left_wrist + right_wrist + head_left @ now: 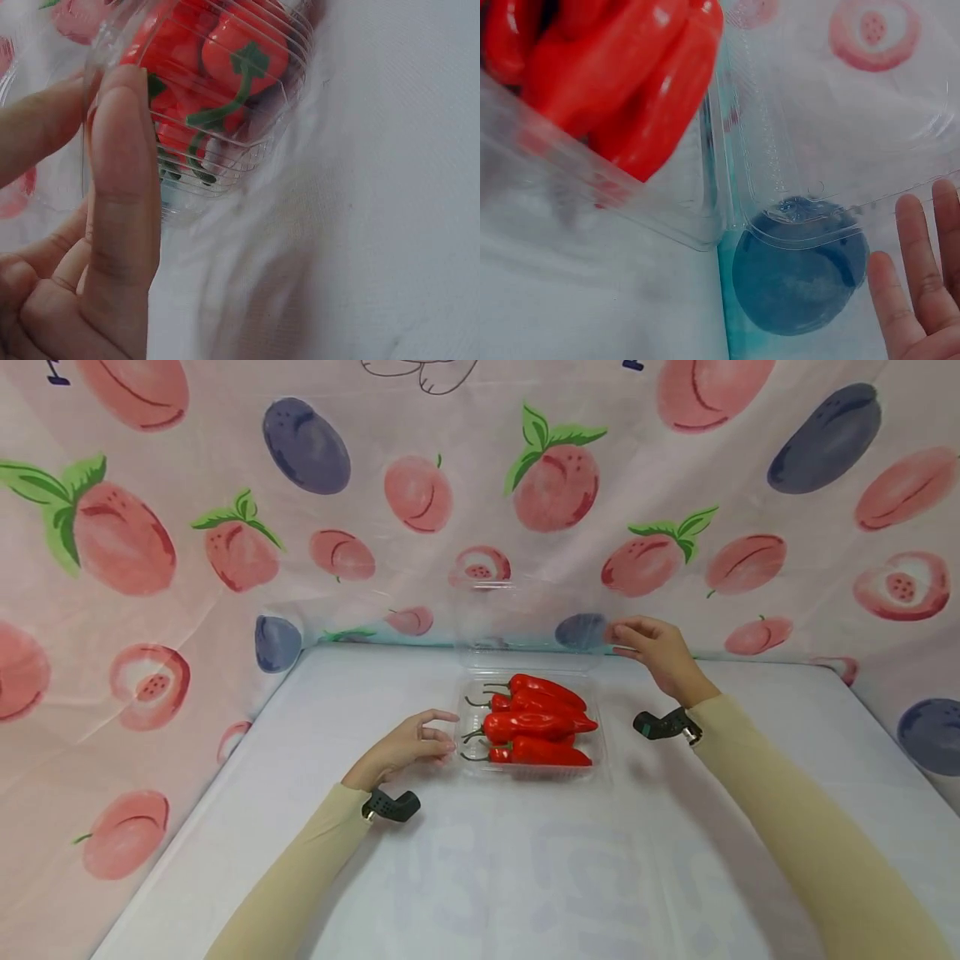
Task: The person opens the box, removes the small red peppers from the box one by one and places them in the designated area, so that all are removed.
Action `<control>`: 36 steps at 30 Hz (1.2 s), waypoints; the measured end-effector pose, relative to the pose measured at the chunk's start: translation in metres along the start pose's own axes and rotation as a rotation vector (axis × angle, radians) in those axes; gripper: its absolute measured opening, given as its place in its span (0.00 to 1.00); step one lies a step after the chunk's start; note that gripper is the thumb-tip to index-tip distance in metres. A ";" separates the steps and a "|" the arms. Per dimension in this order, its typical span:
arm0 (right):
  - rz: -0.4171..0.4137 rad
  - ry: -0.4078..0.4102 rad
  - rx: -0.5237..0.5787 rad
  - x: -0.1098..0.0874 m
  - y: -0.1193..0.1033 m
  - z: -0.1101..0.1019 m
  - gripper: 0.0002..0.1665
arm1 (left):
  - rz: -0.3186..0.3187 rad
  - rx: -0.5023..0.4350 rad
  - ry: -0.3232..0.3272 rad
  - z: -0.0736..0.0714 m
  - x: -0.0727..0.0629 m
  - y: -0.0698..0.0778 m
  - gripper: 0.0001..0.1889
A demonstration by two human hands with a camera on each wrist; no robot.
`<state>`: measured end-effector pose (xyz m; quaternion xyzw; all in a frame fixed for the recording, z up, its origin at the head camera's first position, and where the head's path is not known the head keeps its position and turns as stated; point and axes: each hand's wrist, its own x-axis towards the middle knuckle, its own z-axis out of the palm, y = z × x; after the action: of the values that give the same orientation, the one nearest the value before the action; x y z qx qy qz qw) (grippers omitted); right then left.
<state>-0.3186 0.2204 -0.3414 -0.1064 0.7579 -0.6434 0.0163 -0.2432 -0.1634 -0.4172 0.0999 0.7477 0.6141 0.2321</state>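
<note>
A clear plastic clamshell box [600, 752] lies on the white table, its see-through lid [525, 618] raised at the back. Several red chili peppers [528, 727] with thin green stems fill the base. At the box's left side, my left hand [411, 745] holds the rim. The left wrist view shows the thumb [124, 142] against the outer wall and another finger across the rim. My right hand [660, 652] is at the lid's right edge. Its visible fingers [911, 240] are straight, with tips right at that edge; the right thumb is hidden in the right wrist view.
A pink cloth printed with peaches and plums [558, 485] hangs behind the table and along its sides. White cloth [525, 860] covers the tabletop in front of the box. Each wrist wears a black camera mount [393, 806].
</note>
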 end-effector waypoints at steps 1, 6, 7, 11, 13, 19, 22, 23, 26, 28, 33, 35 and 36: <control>0.018 -0.007 0.024 0.002 0.000 -0.001 0.23 | -0.002 -0.001 -0.003 0.000 0.000 0.000 0.29; 0.089 -0.041 0.177 0.008 0.000 -0.004 0.21 | 0.012 0.000 -0.036 0.000 -0.001 0.002 0.30; 0.099 -0.045 0.195 0.009 0.000 -0.005 0.23 | 0.012 -0.002 -0.043 0.000 -0.002 0.002 0.30; 0.123 -0.051 0.211 0.012 0.001 -0.005 0.30 | -0.013 -0.007 -0.057 -0.001 -0.003 0.003 0.28; 0.130 -0.044 0.185 0.014 0.002 -0.004 0.32 | -0.020 -0.001 -0.064 -0.002 -0.002 0.003 0.27; 0.149 -0.013 0.181 0.017 0.003 -0.001 0.29 | -0.001 0.008 -0.087 -0.006 -0.002 0.003 0.20; 0.152 -0.020 0.208 0.018 0.004 0.000 0.26 | 0.004 0.021 -0.101 -0.008 -0.002 0.003 0.17; 0.151 -0.028 0.218 0.018 0.004 0.000 0.25 | 0.004 0.028 -0.109 -0.009 -0.002 0.004 0.16; 0.148 -0.050 0.254 0.017 0.005 0.002 0.18 | -0.001 0.046 -0.138 -0.011 -0.003 0.004 0.14; 0.149 -0.063 0.269 0.017 0.005 0.002 0.15 | -0.005 0.048 -0.152 -0.012 -0.003 0.004 0.15; 0.176 -0.044 0.229 0.015 0.008 0.002 0.19 | -0.005 0.026 -0.141 -0.013 -0.003 0.003 0.21; 0.192 -0.038 0.190 0.013 0.009 0.003 0.22 | -0.008 0.020 -0.140 -0.012 -0.002 0.003 0.24; 0.201 -0.037 0.179 0.013 0.011 0.003 0.23 | -0.010 0.019 -0.145 -0.012 -0.002 0.002 0.25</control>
<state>-0.3322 0.2170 -0.3508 -0.0401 0.7037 -0.7017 0.1041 -0.2475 -0.1743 -0.4129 0.1425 0.7351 0.5971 0.2878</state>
